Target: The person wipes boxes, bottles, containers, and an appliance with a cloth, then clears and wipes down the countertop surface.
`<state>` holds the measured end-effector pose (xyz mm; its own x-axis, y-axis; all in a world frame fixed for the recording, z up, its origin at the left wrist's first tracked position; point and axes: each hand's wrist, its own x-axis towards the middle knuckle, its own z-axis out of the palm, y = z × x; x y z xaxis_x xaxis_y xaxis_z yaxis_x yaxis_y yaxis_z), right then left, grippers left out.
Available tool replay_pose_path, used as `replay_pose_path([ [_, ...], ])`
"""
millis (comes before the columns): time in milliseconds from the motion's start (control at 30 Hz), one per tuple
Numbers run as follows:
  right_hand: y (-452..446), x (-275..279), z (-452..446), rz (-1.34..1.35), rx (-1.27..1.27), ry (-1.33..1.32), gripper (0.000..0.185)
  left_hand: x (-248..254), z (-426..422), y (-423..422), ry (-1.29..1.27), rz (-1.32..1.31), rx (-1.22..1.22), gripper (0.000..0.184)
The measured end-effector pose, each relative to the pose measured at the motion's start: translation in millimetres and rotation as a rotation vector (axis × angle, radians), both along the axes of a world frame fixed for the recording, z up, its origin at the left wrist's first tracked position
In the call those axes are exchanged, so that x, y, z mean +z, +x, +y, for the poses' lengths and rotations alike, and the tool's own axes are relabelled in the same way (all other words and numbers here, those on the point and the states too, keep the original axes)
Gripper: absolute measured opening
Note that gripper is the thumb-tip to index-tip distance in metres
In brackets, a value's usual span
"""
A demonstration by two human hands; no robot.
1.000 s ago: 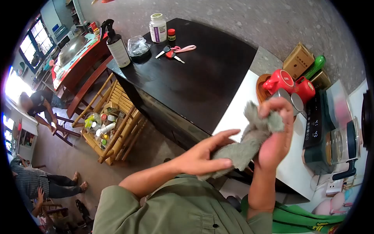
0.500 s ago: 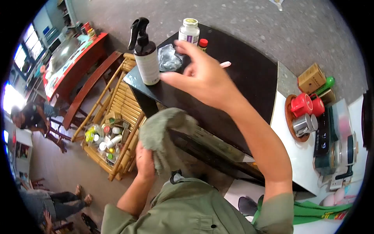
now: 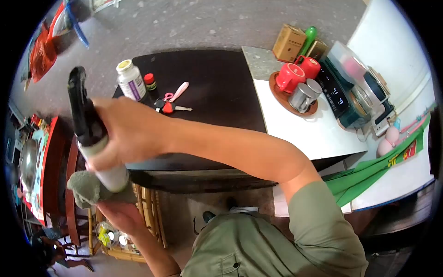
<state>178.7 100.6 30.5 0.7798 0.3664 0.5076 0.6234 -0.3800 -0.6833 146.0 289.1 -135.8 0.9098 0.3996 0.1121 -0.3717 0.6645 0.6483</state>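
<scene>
A spray bottle with a black trigger head and pale label is gripped around its upper body by my right hand. It stands nearly upright, off the table. Just under its base is a grey-green cloth, which my left hand holds from below; its fingers are partly hidden. Whether bottle and cloth touch, I cannot tell. On the black table behind are a white bottle with a purple label, a small red-capped jar and keys with a pink strap.
Right of the table, a white counter carries a round wooden tray with red and metal mugs, and a dark appliance. A bamboo chair with a container of bottles is below left. Another person is at lower left.
My right hand has moved left and taken the spray bottle off the table. The cloth in my left hand has come under the bottle. The view has turned toward the right.
</scene>
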Motion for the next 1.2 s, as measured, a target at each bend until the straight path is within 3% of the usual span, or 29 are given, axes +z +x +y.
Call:
replay_pose_path([
  [33,-9,1,-6,0.054,0.139,0.105,0.056,-4,3,2,-0.156,-0.525,-0.693,0.051],
  [100,-25,-18,-15,-0.07,0.148,0.149,0.056,7,-36,-17,-0.127,-0.208,-0.575,0.053],
  [133,-36,-9,-29,0.012,0.086,0.061,0.057,12,-53,-24,-0.122,-0.213,-0.59,0.053],
  [200,-37,-9,-61,0.053,0.069,0.012,0.058,18,-81,-30,-0.074,0.079,-0.574,0.052],
  [233,-36,-12,-76,0.08,0.062,0.008,0.059,14,-81,-27,-0.07,0.03,-0.707,0.049],
  [300,-51,4,-108,0.137,-0.052,-0.035,0.06,15,-95,-24,-0.01,0.004,-0.72,0.044],
  [433,-53,36,-193,0.132,-0.373,-0.028,0.063,12,-101,-35,0.13,0.012,-0.595,0.038],
  [467,-51,49,-217,0.1,-0.474,-0.055,0.067,11,-112,-38,0.203,0.05,-0.424,0.031],
  [500,-41,57,-249,0.033,-0.506,-0.114,0.067,9,-112,-36,0.201,0.062,-0.412,0.031],
  [567,-24,66,-309,0.02,-0.799,-0.216,0.06,5,-111,-30,0.882,-0.212,-0.363,0.025],
  [633,12,66,-390,0.07,-0.939,-0.248,0.061,12,-133,-20,1.167,-0.395,-0.172,0.013],
  [767,56,55,-473,0.14,-1.141,-0.56,0.053,16,-156,-16,1.331,-0.467,-0.045,0.009],
  [867,78,38,-502,0.289,-1.236,-0.635,0.046,17,-160,-17,1.402,-0.458,0.01,0.009],
  [1200,98,10,-532,0.446,-1.33,-0.479,0.046,11,-157,-14,1.421,-0.508,0.057,0.014],
])
